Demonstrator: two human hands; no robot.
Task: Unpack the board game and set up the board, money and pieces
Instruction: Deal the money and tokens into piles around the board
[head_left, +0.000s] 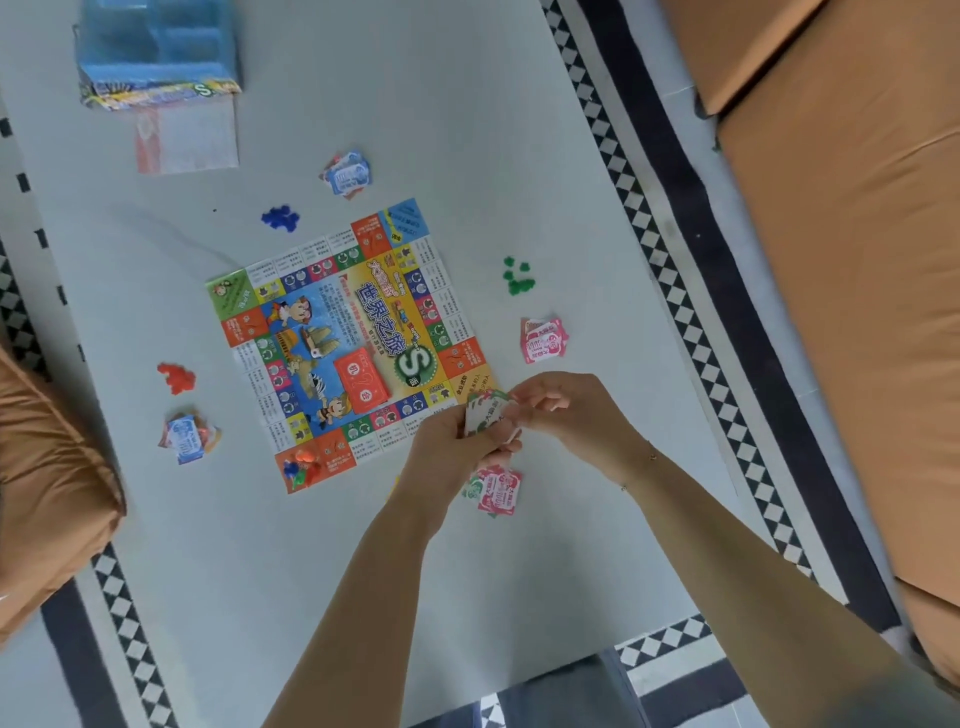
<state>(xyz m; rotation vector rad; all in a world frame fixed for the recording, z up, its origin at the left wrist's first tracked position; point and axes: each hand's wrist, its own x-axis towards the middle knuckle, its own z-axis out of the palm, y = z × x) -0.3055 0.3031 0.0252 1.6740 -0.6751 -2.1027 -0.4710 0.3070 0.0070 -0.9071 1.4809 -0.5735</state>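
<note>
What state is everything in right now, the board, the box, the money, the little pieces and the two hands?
Board: unfolded flat.
Red card deck: stacked on the board.
Game box: open, blue tray showing.
Money piles: dealt around the board.
Green pieces: heaped beside the board.
Held notes: pinched by both hands.
Left hand: gripping notes.
Right hand: pinching notes.

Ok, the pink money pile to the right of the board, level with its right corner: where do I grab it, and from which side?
Probably by its right edge, coming from the right. The pink money pile lies flat and loosely fanned on the mat, apart from the board, with bare mat on that side. Pinch top and bottom so the notes stay together.
</note>
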